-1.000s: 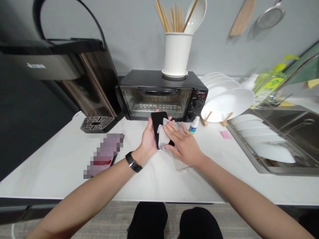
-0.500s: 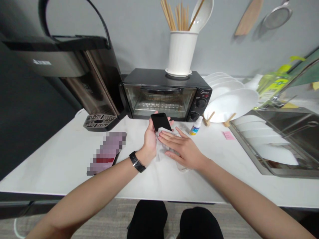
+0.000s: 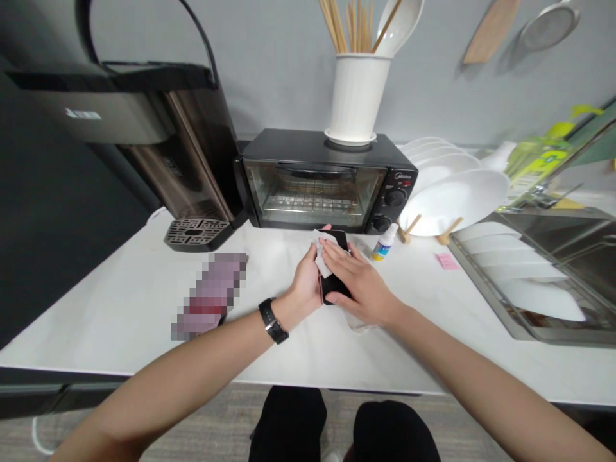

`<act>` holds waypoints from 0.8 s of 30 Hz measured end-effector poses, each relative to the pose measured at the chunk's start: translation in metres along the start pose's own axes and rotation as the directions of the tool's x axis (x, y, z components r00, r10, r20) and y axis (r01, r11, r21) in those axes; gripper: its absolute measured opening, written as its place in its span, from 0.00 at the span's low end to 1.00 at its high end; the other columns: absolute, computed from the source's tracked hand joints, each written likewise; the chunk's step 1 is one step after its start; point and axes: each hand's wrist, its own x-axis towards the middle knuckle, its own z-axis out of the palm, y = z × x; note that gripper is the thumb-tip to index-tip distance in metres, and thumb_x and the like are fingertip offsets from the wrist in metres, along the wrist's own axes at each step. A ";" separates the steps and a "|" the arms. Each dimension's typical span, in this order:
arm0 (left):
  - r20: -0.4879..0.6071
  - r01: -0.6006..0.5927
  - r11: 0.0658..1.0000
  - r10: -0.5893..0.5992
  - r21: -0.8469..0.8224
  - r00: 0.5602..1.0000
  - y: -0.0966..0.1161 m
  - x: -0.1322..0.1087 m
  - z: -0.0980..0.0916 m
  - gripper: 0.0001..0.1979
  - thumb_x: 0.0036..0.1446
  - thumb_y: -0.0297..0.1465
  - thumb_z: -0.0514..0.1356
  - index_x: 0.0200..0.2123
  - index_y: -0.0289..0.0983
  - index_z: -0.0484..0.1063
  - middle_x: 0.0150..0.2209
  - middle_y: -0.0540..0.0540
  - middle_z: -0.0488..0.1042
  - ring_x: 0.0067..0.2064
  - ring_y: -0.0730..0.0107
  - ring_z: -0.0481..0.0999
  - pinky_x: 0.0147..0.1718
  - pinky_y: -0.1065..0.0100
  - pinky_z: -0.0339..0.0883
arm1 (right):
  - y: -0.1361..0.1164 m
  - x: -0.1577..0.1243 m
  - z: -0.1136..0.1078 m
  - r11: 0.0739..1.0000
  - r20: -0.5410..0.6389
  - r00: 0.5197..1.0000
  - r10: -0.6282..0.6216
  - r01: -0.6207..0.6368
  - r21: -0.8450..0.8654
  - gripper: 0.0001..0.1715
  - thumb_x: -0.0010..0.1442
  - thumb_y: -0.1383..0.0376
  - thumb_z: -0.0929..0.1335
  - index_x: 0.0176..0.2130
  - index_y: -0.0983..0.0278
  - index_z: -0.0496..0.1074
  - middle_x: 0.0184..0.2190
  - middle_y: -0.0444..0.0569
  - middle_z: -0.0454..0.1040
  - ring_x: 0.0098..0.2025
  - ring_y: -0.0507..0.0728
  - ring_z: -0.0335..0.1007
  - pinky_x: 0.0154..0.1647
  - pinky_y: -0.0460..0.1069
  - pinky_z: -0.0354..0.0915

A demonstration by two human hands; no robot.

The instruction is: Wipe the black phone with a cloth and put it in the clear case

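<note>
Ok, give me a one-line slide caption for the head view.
Left hand holds a phone while the right hand presses a white wipe to its screen, before a toaster oven.

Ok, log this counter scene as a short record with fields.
left hand: grips the phone by its edge
right hand: fingers flat, pressing a white wipe on the phone
nearby: small bottle, pink note on the counter
behind: black toaster oven, white utensil holder on top
right side: white plates, sink
</note>
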 end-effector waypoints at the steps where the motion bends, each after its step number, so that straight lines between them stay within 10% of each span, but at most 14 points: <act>1: -0.004 -0.029 0.999 0.029 -0.012 1.000 0.004 0.002 -0.001 0.24 0.79 0.45 0.48 0.71 0.53 0.71 0.52 0.50 0.88 0.70 0.55 0.76 0.77 0.47 0.63 | -0.001 0.000 0.000 0.999 -0.001 0.999 -0.035 0.035 0.014 0.43 0.79 0.46 0.59 0.82 0.59 0.51 0.78 0.53 0.57 0.78 0.68 0.57 0.81 0.72 0.54; 7: -0.049 -0.222 0.975 0.220 -0.029 0.974 0.026 0.009 -0.005 0.20 0.78 0.49 0.47 0.64 0.68 0.73 0.55 0.56 0.87 0.70 0.61 0.77 0.76 0.49 0.62 | -0.007 -0.002 -0.001 0.997 -0.032 0.999 0.036 -0.034 0.071 0.30 0.80 0.58 0.62 0.76 0.45 0.66 0.70 0.43 0.71 0.70 0.63 0.72 0.80 0.66 0.61; 18: 0.053 -0.056 0.994 0.051 0.095 0.997 0.002 0.006 -0.001 0.17 0.78 0.41 0.55 0.54 0.45 0.84 0.62 0.47 0.84 0.74 0.55 0.71 0.79 0.51 0.57 | 0.003 -0.002 0.010 0.973 -0.068 0.975 0.214 -0.218 -0.071 0.51 0.79 0.47 0.59 0.83 0.69 0.35 0.80 0.63 0.45 0.82 0.70 0.43 0.78 0.78 0.55; 24: 0.094 -0.146 0.988 0.141 0.047 0.986 0.018 0.006 -0.002 0.24 0.80 0.47 0.47 0.70 0.56 0.72 0.55 0.49 0.87 0.69 0.53 0.78 0.74 0.44 0.66 | -0.010 0.000 0.002 0.999 0.009 1.000 0.015 -0.015 0.035 0.36 0.78 0.49 0.62 0.79 0.52 0.61 0.75 0.47 0.63 0.78 0.64 0.58 0.82 0.68 0.53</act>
